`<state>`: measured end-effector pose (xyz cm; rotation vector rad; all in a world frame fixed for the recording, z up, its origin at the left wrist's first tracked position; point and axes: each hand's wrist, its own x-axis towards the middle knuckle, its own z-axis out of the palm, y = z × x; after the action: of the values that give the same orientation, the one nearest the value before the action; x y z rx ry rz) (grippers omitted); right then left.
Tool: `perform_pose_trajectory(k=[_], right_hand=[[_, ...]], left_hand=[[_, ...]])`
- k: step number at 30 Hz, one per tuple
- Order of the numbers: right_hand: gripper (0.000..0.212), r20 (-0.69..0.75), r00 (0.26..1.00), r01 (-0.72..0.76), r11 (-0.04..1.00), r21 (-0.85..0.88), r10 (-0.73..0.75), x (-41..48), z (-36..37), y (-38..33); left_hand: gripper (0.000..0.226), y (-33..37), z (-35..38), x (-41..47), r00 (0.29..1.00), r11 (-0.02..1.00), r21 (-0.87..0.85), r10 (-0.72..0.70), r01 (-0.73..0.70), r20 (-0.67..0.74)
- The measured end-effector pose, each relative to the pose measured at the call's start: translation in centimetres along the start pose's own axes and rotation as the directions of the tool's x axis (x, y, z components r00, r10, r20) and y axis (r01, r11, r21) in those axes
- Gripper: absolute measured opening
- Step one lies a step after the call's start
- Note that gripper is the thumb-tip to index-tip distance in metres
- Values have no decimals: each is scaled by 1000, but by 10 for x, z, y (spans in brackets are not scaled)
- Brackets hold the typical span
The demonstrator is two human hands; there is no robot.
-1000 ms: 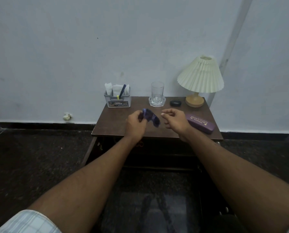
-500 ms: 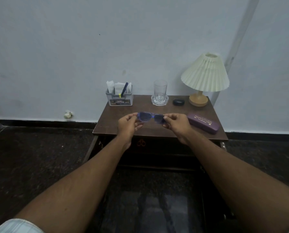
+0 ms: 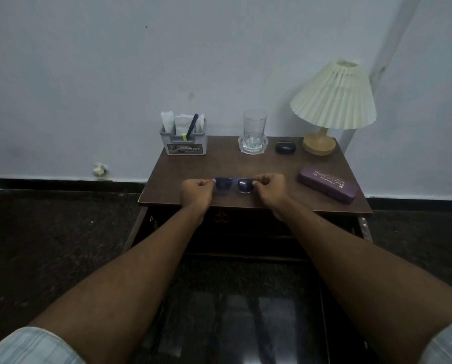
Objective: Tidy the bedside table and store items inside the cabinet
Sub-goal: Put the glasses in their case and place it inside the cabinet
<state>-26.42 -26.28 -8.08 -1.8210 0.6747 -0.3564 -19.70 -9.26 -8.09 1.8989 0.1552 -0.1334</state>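
Both hands, left hand [image 3: 196,191] and right hand [image 3: 269,189], pinch the glasses [image 3: 234,185] by their ends; an uneven grip (lenses between) could twist the frame or drop it onto the bench [image 3: 272,166].

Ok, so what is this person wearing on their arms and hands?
Both forearms are bare, with no watch, bracelet or ring that shows. The left hand and right hand wear no gloves. Short sleeves in a pale checked fabric end near the elbows, the left sleeve and the right sleeve.
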Motion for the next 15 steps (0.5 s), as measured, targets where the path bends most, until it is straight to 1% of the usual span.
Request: perform_pose_trajectory(k=[2,6,9,12,15], right_hand=[[17,-1,1000,13,999,-32,-13,2,2,4],[18,2,1000,14,996,-89,-14,5,3,8],[19,-1,999,42,992,-120,-42,5,1,7],[25,-13,999,37,994,-106,-39,3,-3,5],[26,-6,1000,14,996,-87,-15,-3,-14,0]], left_hand=[[11,-1,1,0,1000,998,64,12,-12,-2],[20,-1,1,0,999,984,170,47,-45,-7],[17,3,0,-3,999,983,178,37,-37,6],[16,9,-5,-7,999,984,173,37,-40,19],[22,20,-13,-15,994,974,200,108,-105,-3]])
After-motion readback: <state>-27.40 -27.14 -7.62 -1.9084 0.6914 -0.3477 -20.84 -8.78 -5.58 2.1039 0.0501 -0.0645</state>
